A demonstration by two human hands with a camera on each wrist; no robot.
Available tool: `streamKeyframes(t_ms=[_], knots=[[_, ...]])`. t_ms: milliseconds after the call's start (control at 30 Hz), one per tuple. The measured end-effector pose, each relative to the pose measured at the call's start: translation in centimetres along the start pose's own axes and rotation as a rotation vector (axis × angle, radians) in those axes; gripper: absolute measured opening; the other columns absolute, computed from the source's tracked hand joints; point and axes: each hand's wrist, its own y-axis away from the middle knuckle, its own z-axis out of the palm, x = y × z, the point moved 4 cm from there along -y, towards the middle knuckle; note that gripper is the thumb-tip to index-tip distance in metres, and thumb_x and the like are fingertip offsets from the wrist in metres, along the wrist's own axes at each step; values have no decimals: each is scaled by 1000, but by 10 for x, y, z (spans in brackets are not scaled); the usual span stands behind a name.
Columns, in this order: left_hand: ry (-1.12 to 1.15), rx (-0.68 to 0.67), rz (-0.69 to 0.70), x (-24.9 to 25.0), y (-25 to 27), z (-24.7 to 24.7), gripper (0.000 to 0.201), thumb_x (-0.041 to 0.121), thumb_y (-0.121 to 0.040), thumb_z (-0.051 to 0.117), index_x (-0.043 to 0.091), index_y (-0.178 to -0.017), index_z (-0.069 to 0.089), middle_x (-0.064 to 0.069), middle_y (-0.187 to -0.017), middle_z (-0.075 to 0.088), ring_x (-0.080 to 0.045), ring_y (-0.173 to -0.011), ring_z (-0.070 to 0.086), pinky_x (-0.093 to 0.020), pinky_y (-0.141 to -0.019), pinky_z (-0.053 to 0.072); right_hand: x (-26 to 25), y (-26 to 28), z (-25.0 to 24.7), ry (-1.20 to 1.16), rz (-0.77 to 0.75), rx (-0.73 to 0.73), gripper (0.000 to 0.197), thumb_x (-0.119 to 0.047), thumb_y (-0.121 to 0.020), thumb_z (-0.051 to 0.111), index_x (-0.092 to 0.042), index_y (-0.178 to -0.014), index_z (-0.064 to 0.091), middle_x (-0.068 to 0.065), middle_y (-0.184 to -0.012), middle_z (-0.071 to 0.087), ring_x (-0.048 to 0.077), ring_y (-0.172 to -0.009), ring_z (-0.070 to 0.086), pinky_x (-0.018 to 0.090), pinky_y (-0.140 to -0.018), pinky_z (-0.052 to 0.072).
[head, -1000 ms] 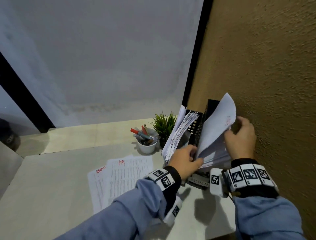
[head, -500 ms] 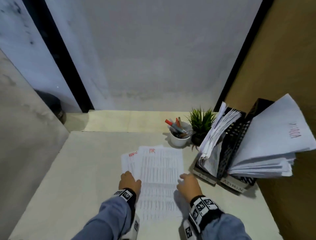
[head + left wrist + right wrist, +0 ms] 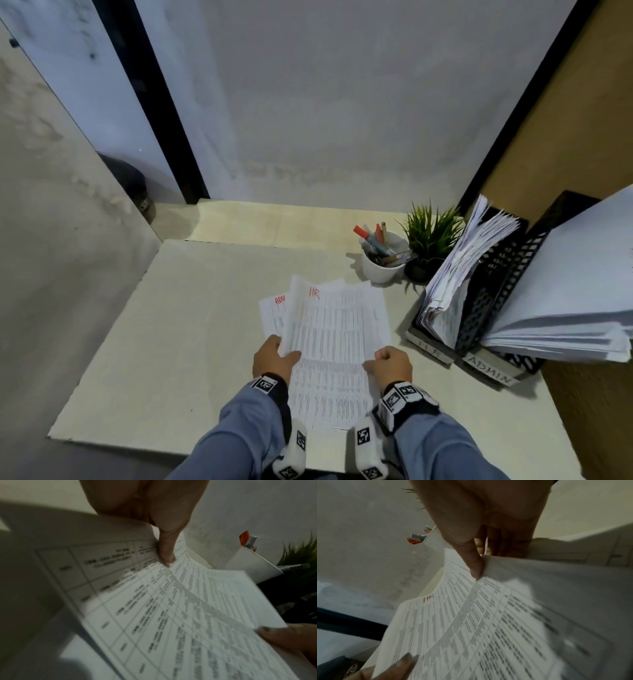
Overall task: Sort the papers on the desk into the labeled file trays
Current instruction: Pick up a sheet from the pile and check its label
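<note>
We note a white cup (image 3: 382, 270) of pens (image 3: 371, 240) at the desk's far side. A small green plant (image 3: 430, 233) in a dark pot stands just beside it.

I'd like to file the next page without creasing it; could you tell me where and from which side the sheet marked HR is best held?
Hold the HR sheet by its two long side edges near the end closest to the person, thumbs on top and fingers beneath, as the left hand and right hand do now. It is thin and bends, so one hand would probably let it sag; its far end overlaps the ADMIN sheet.
</note>
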Motion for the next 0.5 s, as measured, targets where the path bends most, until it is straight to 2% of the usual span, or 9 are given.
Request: streamKeyframes(t_ms=[67, 100, 167, 200, 233, 333, 400, 467, 500], knots=[[66, -18, 38, 3, 1, -3, 13, 8, -82, 64, 17, -86, 55, 6, -79, 58, -17, -77, 57, -24, -70, 42, 0, -5, -1, 35, -27, -52, 39, 17, -67, 62, -12, -59, 38, 2, -60, 37, 15, -51, 33, 17, -45, 31], [93, -42, 42, 3, 2, -4, 14, 3, -81, 61, 17, -81, 57, 7, -73, 56, -16, -73, 54, -25, -69, 41, -2, -6, -3, 30, -52, -78, 36, 19, -67, 60, -11, -63, 43, 3, -63, 40, 16, -54, 37, 18, -52, 34], [154, -93, 8, -2, -3, -4, 28, -9, -76, 49, 11, -66, 66, 2, -66, 63, -20, -67, 57, -26, -66, 45, -5, -7, -6, -94, -39, -131, 35, 20, -68, 59, -10, -86, 59, 8, -81, 54, 22, -72, 52, 24, -66, 43], [205, -123, -17, -4, -5, -3, 36, -14, -71, 45, 10, -59, 69, -3, -68, 69, -24, -72, 62, -29, -72, 51, -3, -9, -7, -165, -9, -145, 42, 20, -69, 59, -10, -98, 61, 10, -89, 57, 24, -78, 56, 26, -67, 45], [246, -152, -32, -7, -7, -1, 42, -18, -66, 41, 10, -52, 69, -7, -73, 72, -29, -81, 66, -36, -82, 54, -3, -8, -10, -230, 22, -153, 43, 20, -68, 59, -9, -100, 62, 11, -88, 59, 25, -73, 57, 26, -62, 46], [276, -244, -98, -6, -6, 3, 46, -23, -59, 31, 6, -37, 59, -16, -79, 74, -34, -88, 66, -42, -96, 50, -5, -12, -16, -308, 83, -154, 29, 22, -66, 57, -7, -62, 54, 9, -54, 48, 17, -40, 43, 17, -39, 32], [286, -273, -166, 0, -6, 1, 40, -23, -63, 39, 4, -38, 56, -13, -63, 72, -30, -74, 68, -38, -91, 52, -6, -17, -22, -236, 83, -116, 33, 18, -70, 56, -9, -52, 48, 6, -49, 48, 19, -50, 46, 17, -39, 34], [258, -223, -207, 9, -11, -4, 29, -10, -70, 62, 9, -50, 57, 4, -42, 62, -20, -59, 59, -30, -69, 53, -7, -17, -27, -156, 65, -81, 31, 10, -74, 58, -14, -57, 50, 6, -66, 55, 20, -72, 50, 22, -57, 41], [262, -178, -229, 11, -15, -6, 26, -1, -74, 66, 13, -55, 56, 7, -39, 58, -16, -56, 53, -27, -60, 47, -6, -18, -29, -158, 53, -77, 29, 12, -75, 56, -13, -59, 52, 8, -73, 56, 21, -77, 51, 24, -61, 41]])
